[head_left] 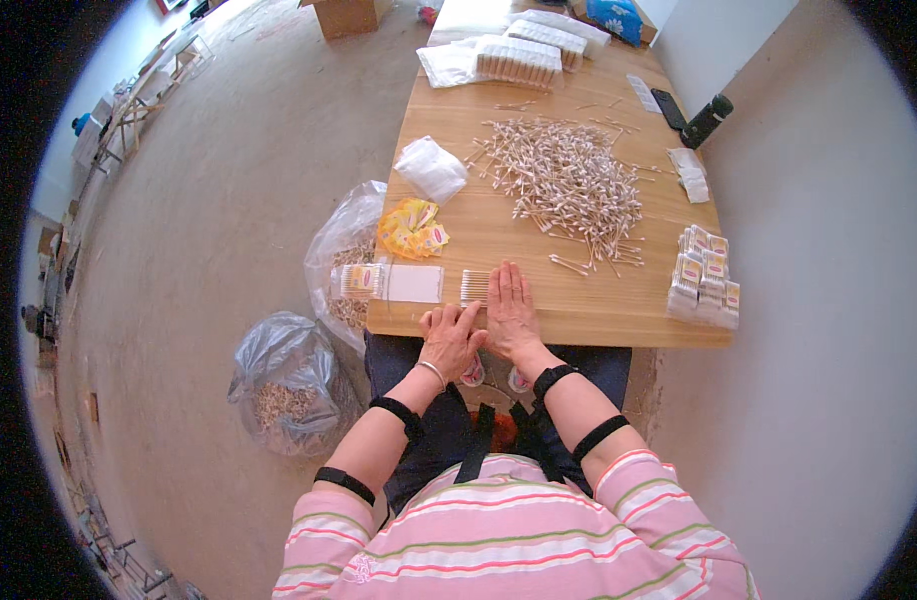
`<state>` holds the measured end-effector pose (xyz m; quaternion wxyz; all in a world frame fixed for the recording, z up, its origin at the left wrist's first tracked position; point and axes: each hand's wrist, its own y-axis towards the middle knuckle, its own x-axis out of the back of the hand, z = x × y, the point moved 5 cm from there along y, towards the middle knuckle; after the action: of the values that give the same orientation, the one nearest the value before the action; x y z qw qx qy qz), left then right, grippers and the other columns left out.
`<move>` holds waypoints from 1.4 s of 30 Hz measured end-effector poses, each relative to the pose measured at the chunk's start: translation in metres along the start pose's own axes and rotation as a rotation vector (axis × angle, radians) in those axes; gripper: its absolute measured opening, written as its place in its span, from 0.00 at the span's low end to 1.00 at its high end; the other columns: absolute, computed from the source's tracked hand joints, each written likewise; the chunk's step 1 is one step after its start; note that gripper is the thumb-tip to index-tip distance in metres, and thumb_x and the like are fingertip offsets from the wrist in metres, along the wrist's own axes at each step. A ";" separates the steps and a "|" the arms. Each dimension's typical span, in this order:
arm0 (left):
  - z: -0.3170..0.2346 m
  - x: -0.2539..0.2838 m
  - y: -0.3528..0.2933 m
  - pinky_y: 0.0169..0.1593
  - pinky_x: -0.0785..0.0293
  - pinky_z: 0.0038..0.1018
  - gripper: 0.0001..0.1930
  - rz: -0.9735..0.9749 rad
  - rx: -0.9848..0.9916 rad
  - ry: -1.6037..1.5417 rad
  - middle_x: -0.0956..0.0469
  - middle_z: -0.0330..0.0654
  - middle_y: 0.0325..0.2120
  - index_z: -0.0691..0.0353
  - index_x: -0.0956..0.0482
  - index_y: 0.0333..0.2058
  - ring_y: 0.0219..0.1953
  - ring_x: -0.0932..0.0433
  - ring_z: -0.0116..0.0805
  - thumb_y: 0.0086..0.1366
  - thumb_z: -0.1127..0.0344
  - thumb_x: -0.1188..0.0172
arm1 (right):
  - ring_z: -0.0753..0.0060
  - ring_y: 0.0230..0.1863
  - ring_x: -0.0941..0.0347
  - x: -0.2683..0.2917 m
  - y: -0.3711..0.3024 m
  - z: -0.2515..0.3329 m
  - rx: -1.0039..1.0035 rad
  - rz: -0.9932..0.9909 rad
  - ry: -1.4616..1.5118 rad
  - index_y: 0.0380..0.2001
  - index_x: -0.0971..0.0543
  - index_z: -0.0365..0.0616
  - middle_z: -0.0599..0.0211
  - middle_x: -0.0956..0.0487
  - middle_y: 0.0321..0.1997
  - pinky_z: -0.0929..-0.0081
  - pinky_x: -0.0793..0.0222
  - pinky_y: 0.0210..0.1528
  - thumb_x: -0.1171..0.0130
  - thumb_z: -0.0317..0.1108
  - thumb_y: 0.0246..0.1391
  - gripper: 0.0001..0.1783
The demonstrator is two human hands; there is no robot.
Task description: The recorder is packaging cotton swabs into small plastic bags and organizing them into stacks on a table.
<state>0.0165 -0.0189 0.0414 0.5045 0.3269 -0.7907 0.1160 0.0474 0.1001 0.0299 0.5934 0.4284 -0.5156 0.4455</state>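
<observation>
A short row of cotton swabs (474,284) lies side by side near the table's front edge. My right hand (513,308) rests flat against the row's right side, fingers stretched out and together. My left hand (451,338) is at the table edge, fingers loosely bent and apart, its fingertips by the row's near end; nothing shows in its grip. Left of the row are a white rectangular card or pad (416,284) and a clear-wrapped pack of swabs (360,281). Beyond them sits a bundle of yellow printed labels (412,229). A large loose heap of swabs (569,180) spreads across the table's middle.
Stacked finished-looking packs (703,278) stand at the right corner. White plastic bags (432,168) lie at left; bundled swabs (519,62) at the far end. A black bottle (707,121) and phone (669,109) line the wall side. A grey bag (284,385) stands on the floor.
</observation>
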 end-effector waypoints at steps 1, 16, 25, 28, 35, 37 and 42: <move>-0.002 0.000 0.001 0.52 0.49 0.39 0.27 0.007 0.000 0.010 0.31 0.44 0.40 0.53 0.35 0.57 0.46 0.36 0.43 0.61 0.52 0.47 | 0.48 0.71 0.65 -0.003 0.000 -0.002 0.008 -0.072 -0.042 0.63 0.54 0.30 0.45 0.56 0.69 0.58 0.69 0.71 0.41 0.46 0.39 0.54; -0.002 -0.003 0.008 0.51 0.48 0.40 0.29 0.056 0.061 0.018 0.32 0.45 0.39 0.54 0.37 0.58 0.45 0.36 0.44 0.60 0.47 0.49 | 0.48 0.71 0.64 -0.003 0.000 -0.002 0.014 0.017 -0.056 0.63 0.54 0.29 0.44 0.55 0.69 0.58 0.69 0.71 0.48 0.48 0.43 0.50; 0.000 -0.005 0.015 0.50 0.48 0.40 0.30 0.037 0.102 0.033 0.31 0.46 0.38 0.53 0.38 0.59 0.44 0.35 0.45 0.61 0.47 0.49 | 0.49 0.72 0.69 -0.002 0.002 0.001 -0.023 0.131 -0.095 0.64 0.54 0.31 0.45 0.59 0.70 0.56 0.75 0.70 0.53 0.47 0.50 0.45; -0.001 -0.004 0.014 0.50 0.48 0.40 0.30 0.036 0.074 0.024 0.31 0.46 0.38 0.53 0.38 0.59 0.44 0.35 0.45 0.61 0.47 0.49 | 0.49 0.72 0.68 -0.003 0.002 -0.001 -0.004 0.011 -0.052 0.64 0.55 0.30 0.44 0.58 0.70 0.59 0.74 0.71 0.51 0.46 0.45 0.47; -0.003 -0.002 0.017 0.50 0.48 0.41 0.30 0.054 0.111 -0.008 0.30 0.46 0.38 0.51 0.38 0.59 0.44 0.34 0.45 0.61 0.47 0.49 | 0.49 0.72 0.68 -0.005 0.001 -0.002 -0.010 0.022 -0.024 0.64 0.55 0.30 0.44 0.58 0.70 0.59 0.74 0.71 0.51 0.45 0.45 0.47; -0.001 -0.001 0.019 0.50 0.47 0.41 0.30 0.027 0.131 0.013 0.29 0.46 0.38 0.51 0.38 0.59 0.44 0.32 0.46 0.61 0.47 0.49 | 0.50 0.72 0.72 -0.002 0.001 -0.001 -0.024 0.143 -0.032 0.64 0.57 0.31 0.45 0.62 0.71 0.57 0.77 0.71 0.55 0.48 0.50 0.46; 0.005 -0.003 0.024 0.49 0.46 0.41 0.29 0.052 0.135 0.007 0.28 0.45 0.38 0.51 0.38 0.59 0.44 0.30 0.45 0.61 0.47 0.48 | 0.49 0.72 0.71 0.000 0.001 0.001 -0.018 0.099 0.018 0.64 0.56 0.30 0.44 0.61 0.70 0.57 0.77 0.71 0.53 0.48 0.48 0.47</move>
<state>-0.0017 -0.0024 0.0402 0.4810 0.3391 -0.7875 0.1830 0.0461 0.0999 0.0300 0.5789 0.3932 -0.5349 0.4735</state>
